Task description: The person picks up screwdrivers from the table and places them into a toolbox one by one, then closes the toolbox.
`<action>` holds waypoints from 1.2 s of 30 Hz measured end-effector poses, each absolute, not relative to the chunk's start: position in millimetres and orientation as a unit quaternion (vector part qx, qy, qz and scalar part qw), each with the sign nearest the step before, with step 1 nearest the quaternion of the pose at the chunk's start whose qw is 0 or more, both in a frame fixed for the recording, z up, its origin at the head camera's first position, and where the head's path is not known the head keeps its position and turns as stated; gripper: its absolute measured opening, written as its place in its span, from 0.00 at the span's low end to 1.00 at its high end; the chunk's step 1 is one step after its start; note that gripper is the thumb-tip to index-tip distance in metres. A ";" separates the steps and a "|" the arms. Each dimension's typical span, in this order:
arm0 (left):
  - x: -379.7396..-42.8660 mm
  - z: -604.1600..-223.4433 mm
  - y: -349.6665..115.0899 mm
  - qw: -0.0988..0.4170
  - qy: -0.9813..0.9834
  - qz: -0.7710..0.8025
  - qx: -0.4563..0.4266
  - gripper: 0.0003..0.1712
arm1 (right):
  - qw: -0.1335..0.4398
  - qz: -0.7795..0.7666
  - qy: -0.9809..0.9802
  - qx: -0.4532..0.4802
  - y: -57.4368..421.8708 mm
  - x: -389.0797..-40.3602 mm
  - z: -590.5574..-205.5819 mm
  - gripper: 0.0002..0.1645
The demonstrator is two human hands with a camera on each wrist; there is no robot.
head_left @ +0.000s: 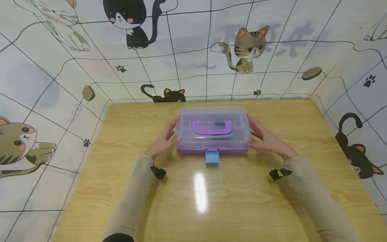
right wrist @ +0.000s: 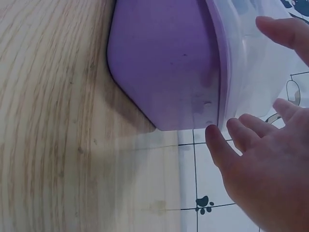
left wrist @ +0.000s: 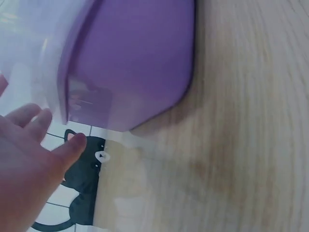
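Note:
A storage box with a clear lid and a purple base sits upright on the table, its lid down. On top, the purple handle lies folded flat. At the front, a light-blue latch sticks outward. My left hand is at the box's left end, thumb toward the front corner and fingers farther back. At the opposite end, my right hand mirrors it with spread fingers. Both wrist views show the purple base close to the fingers; whether each fingertip touches is hard to tell. The box's contents are blurred by the lid.
The wooden table ends at a cat-patterned wall covering behind the box and on both sides. A bright light reflection shows on the tabletop in front. Each sleeve carries a small black device at the wrist.

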State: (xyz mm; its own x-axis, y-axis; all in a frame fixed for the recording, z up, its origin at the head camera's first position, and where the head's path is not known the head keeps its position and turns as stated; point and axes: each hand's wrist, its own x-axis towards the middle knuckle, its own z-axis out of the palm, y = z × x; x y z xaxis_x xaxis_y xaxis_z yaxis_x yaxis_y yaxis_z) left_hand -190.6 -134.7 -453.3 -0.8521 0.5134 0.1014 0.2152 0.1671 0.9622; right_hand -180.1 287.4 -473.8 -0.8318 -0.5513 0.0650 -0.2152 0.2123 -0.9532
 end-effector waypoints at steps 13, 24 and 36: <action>-192.7 -441.5 -123.1 0.136 0.772 0.594 0.183 0.29 | 0.098 -0.546 0.816 -0.162 291.3 -157.3 -473.8 0.44; -196.1 -441.2 -121.2 0.153 0.753 0.612 0.188 0.33 | 0.122 -0.492 0.852 -0.133 293.0 -133.3 -484.3 0.12; -193.9 -444.8 -124.7 0.172 0.754 0.609 0.175 0.36 | 0.212 -0.512 0.807 -0.205 258.2 -122.8 -499.3 0.21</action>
